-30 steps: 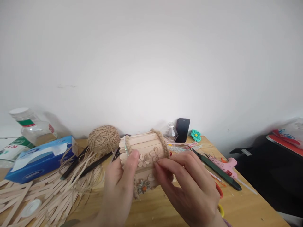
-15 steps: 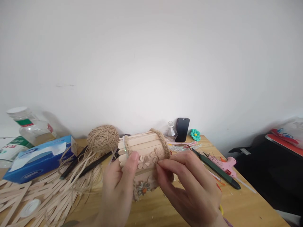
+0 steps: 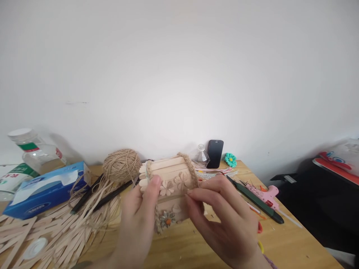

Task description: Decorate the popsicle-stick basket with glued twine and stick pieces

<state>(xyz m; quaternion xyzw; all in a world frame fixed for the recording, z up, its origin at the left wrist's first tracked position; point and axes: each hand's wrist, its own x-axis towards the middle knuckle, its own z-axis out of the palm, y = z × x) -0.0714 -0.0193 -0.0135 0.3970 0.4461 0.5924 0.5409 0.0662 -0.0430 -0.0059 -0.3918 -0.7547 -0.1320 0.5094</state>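
Note:
A round holder made of wooden craft sticks (image 3: pixel 169 169) lies tilted on its side above the table, with braided jute trim at both ends. My left hand (image 3: pixel 140 216) grips its left end, thumb on the near face. Pale wooden petals form flowers (image 3: pixel 167 188) on that face, and lower down sits a grey flower with an orange centre (image 3: pixel 167 219). At the right side, my right hand (image 3: pixel 224 216) has thumb and forefinger pinched together against the holder beside a petal flower (image 3: pixel 182 180). Whatever is between those fingertips is hidden.
A ball of jute twine (image 3: pixel 121 165), a blue tissue box (image 3: pixel 47 190) and loose craft sticks (image 3: pixel 64 239) lie left. Behind stand a small glass bottle (image 3: pixel 201 157) and a phone (image 3: pixel 215 154). A pink glue gun (image 3: pixel 269 195) and dark green tool (image 3: pixel 258 200) lie right.
The holder has turned slightly in my hands, and its petal flowers sit a little further left and higher. Both hands keep nearly the same pose.

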